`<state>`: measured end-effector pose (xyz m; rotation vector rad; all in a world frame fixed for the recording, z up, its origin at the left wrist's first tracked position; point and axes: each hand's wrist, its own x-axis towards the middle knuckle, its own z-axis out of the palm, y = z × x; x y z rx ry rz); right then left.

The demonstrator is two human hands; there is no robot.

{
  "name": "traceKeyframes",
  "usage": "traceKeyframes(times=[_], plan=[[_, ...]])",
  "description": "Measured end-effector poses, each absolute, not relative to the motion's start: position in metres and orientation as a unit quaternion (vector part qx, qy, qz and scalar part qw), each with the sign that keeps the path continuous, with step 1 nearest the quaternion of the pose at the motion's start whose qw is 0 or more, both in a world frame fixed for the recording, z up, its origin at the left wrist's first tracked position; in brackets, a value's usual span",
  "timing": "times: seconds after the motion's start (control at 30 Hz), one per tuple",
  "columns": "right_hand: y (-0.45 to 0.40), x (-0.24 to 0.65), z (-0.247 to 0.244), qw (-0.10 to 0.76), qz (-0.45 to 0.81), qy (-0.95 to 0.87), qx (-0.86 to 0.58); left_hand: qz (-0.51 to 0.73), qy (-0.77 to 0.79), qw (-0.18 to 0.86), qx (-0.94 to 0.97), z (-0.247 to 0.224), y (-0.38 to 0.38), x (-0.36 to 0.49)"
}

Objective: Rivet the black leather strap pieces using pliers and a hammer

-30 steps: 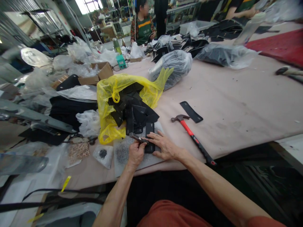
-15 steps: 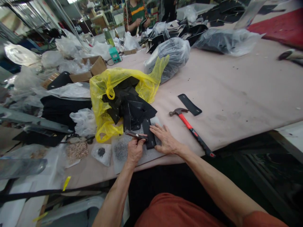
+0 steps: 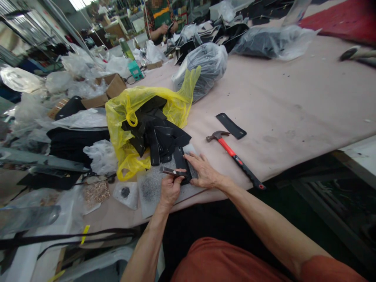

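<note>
My left hand (image 3: 170, 190) is closed around a metal punch (image 3: 169, 171), a short dark rod. The punch lies nearly level, its right end over the near part of a black strip (image 3: 180, 157). Fingers apart, my right hand (image 3: 206, 171) rests flat at the strip's right edge. Under the strip lies a pale, speckled board (image 3: 152, 197). A claw hammer (image 3: 232, 154) with a red and black handle lies to the right of my right hand. Beyond the hammer head is a second black strip (image 3: 231, 126).
Behind the board, a yellow plastic bag (image 3: 113, 117) spills black pieces (image 3: 166, 135). Small copper-coloured parts (image 3: 96, 192) and a white pad with a dark patch (image 3: 125, 192) lie left. Clear bags (image 3: 202, 70) stand farther back. Another person (image 3: 161, 23) is across the table.
My left hand has shifted the punch a little to the right and nearer, further over the strip's near end. My right hand stays at the strip. The whole view has shifted slightly.
</note>
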<state>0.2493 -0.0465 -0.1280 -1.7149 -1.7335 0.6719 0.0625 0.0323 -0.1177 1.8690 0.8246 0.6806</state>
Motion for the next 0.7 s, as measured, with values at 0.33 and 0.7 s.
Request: traceKeyframes(times=[0.33,0.7], plan=[[-0.0469,0.2493,-0.1244,0.303,0.256,-0.649,-0.649,0.284,0.315,0.429,0.798,-0.1177,0.0318,0.0632],[-0.0464,0.2487,-0.1276,0.306,0.25,-0.649,-0.65,0.275,0.297,0.363,0.839,-0.1253,0.0267,0.0681]])
